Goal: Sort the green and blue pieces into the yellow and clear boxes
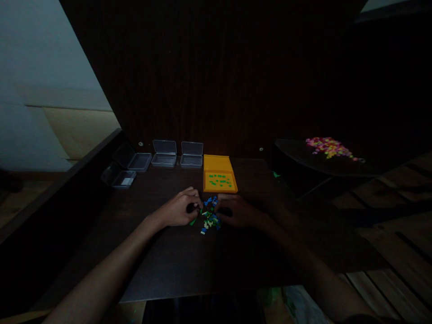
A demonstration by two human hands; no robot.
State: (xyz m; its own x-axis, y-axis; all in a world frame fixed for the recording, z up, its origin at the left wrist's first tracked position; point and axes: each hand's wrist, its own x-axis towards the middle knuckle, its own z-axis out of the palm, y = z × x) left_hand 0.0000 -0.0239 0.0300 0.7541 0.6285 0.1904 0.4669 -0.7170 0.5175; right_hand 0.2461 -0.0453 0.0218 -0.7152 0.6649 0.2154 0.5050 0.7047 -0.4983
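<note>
A loose pile of small building bricks [209, 221] in green, blue and pale yellow lies on the dark table between my hands. My left hand [180, 209] rests at the pile's left edge, thumb and fingers curled together; a green piece [192, 222] lies beneath it. From the right, my right hand [239, 211] reaches to the pile with its fingers bent in a pinch. What either set of fingertips holds is too small and dark to make out. Just beyond the pile stands an open yellow box [220, 191] with several green pieces [222, 181] spread inside it.
Several clear plastic cases with raised lids, such as this case [191, 161], line the back left of the table [162, 265]. A dark panel [202, 81] rises behind. Colourful small pieces [330, 147] are heaped on a dark surface at right, and a green scrap [276, 174] lies nearby.
</note>
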